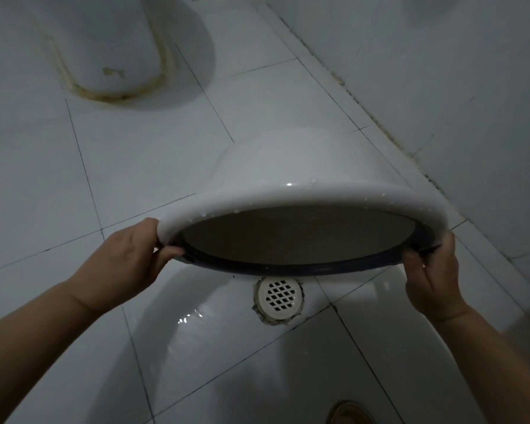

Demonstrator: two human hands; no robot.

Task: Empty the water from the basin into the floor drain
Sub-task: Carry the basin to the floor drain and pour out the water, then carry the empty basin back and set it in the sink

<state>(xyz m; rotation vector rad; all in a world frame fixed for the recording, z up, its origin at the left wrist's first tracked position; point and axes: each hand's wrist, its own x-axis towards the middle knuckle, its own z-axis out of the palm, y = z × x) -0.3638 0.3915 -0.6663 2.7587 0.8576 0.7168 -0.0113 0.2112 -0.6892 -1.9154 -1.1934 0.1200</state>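
A white basin (303,166) with a dark blue rim is held in the air, tipped steeply so its mouth faces me and down. Water drops cling to its outer edge; I see no water inside. My left hand (129,258) grips the rim on the left side. My right hand (432,276) grips the rim on the right side. Just below the basin's lower edge sits the round white floor drain (278,296) with a grid of holes, set in white floor tile. The tile (196,325) to the left of the drain glistens wet.
A white toilet base (110,50) with a stained seal stands at the far left. A tiled wall (456,102) runs along the right, meeting the floor in a dark grout line. A brownish object (349,414) shows at the bottom edge.
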